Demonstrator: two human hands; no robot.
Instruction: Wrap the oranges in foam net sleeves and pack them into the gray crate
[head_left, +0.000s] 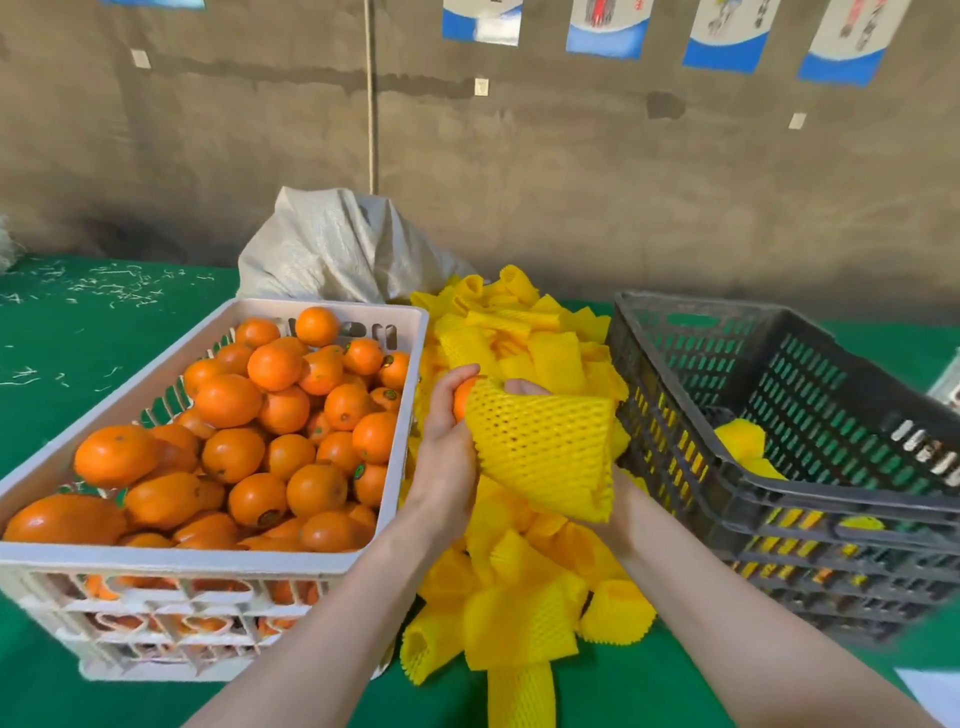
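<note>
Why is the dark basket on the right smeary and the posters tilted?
Head view: the gray crate blurs toward the right edge, probably from camera motion; the wide-angle lens tilts the posters near the top corner; the foam net sleeve in the middle is sharp; light is soft, no glare.

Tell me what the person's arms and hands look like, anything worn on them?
The left forearm and right forearm are bare, with no sleeves in view. The left hand shows no glove, ring or watch. The right hand is mostly hidden behind the yellow foam net sleeve; its visible fingertips are ungloved and its wrist bare.
</note>
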